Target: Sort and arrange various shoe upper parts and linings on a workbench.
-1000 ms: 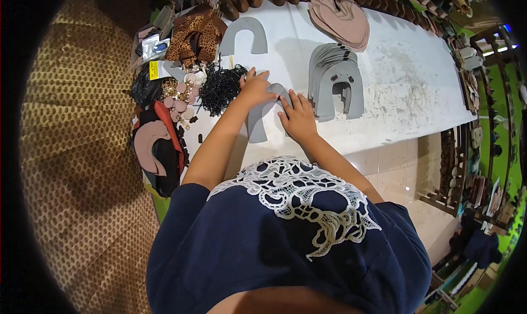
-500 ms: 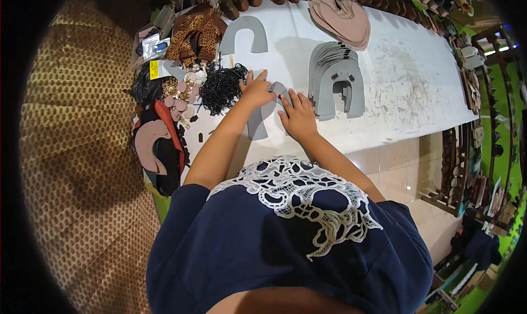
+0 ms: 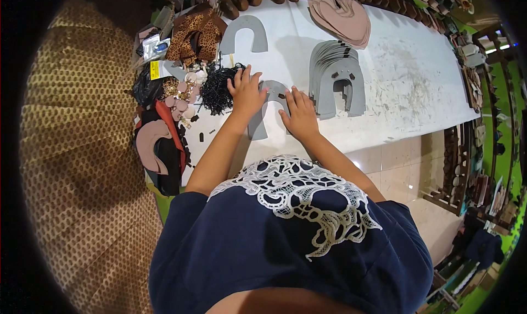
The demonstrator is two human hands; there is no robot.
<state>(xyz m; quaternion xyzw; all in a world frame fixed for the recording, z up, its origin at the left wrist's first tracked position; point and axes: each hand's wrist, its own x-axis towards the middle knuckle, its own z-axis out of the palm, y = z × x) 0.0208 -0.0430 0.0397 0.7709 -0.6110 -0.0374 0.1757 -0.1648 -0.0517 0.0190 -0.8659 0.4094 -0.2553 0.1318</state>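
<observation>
A grey U-shaped cut piece (image 3: pixel 257 125) lies on the white-covered table in front of me, its curved end pointing away. My left hand (image 3: pixel 246 96) is open, fingers spread, with the thumb at the left of that curve and the fingertips beside a pile of black beads (image 3: pixel 215 94). On the right side of the curve rests my right hand (image 3: pixel 300 115), open, fingers stretched out and covering part of that leg. A small dark patch (image 3: pixel 281 96) shows on the curve near my right fingers.
A fanned stack of grey U-shaped pieces (image 3: pixel 324 67) stands right of my hands. Beyond lie a single grey one (image 3: pixel 244 25) and pinkish cut pieces (image 3: pixel 340 20). Leopard-print pieces (image 3: pixel 192 34), pink discs (image 3: pixel 180 104) and small bags (image 3: pixel 155 47) crowd the left side.
My left hand has shifted left and off the curve of the grey piece, toward the black beads. More of the curve is uncovered. My right hand has barely moved.
</observation>
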